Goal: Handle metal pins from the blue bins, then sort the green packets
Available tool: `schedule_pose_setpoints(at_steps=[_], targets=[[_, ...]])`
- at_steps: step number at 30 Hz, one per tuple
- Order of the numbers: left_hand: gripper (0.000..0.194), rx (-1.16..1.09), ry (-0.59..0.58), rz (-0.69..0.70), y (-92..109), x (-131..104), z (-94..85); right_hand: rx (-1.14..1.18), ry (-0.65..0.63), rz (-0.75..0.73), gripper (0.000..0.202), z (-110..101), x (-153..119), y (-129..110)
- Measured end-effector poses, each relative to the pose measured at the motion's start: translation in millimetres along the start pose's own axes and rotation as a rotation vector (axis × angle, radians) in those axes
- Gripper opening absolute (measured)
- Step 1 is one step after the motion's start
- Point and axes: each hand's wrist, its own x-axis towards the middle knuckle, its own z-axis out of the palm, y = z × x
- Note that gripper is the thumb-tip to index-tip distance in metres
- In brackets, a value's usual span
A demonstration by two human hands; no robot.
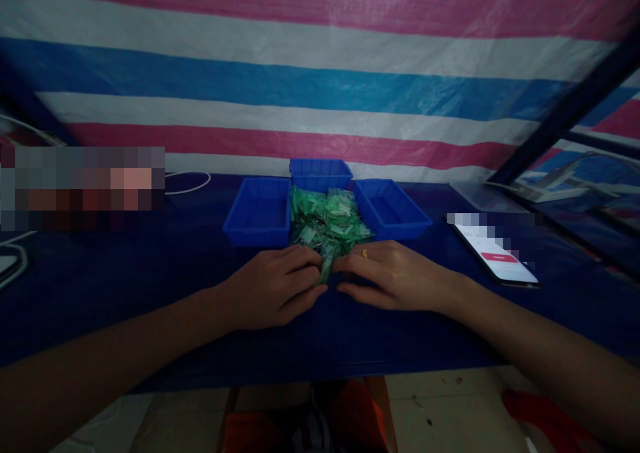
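A pile of small clear and green plastic packets (333, 216) lies on the dark blue table (350, 343) between blue trays. At the near edge of the pile, my left hand (280, 286) has its fingers closed on a green packet (327, 260). My right hand (385, 273), with a ring on one finger, is just to the right of that packet; its fingers touch the pile's near edge and are slightly apart. Whether its fingertips hold anything is too dark to tell.
Blue trays stand left (263, 206), behind (320, 172) and right (393, 206) of the pile. A lit phone (495, 253) lies at the right. White cables (193, 183) are at the left. A striped sheet (320, 86) hangs behind.
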Motion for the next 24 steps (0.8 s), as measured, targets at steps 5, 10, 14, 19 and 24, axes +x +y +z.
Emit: schedule_pose_setpoints(at_steps=[5, 10, 14, 19, 24], targets=[[0.017, -0.018, -0.016, 0.013, -0.5, 0.8, 0.9, 0.066, 0.012, 0.018, 0.023, -1.1, -1.4, -0.8], [0.015, -0.017, -0.001, 0.023, -0.1, 0.7, 1.8, 0.121, 0.022, 0.032, 0.026, -1.4, -1.2, -1.8], [0.016, -0.025, -0.013, 0.038, 0.2, 0.8, 1.8, 0.146, 0.024, 0.047, 0.031, -0.8, -0.8, -3.2], [0.014, -0.010, -0.019, 0.048, 0.2, 1.5, -0.4, 0.167, 0.029, 0.074, 0.035, 0.8, -0.4, -3.3], [0.014, 0.003, -0.022, 0.067, 0.7, 0.9, -0.1, 0.233, 0.049, 0.140, 0.033, 0.8, -0.7, -4.1]])
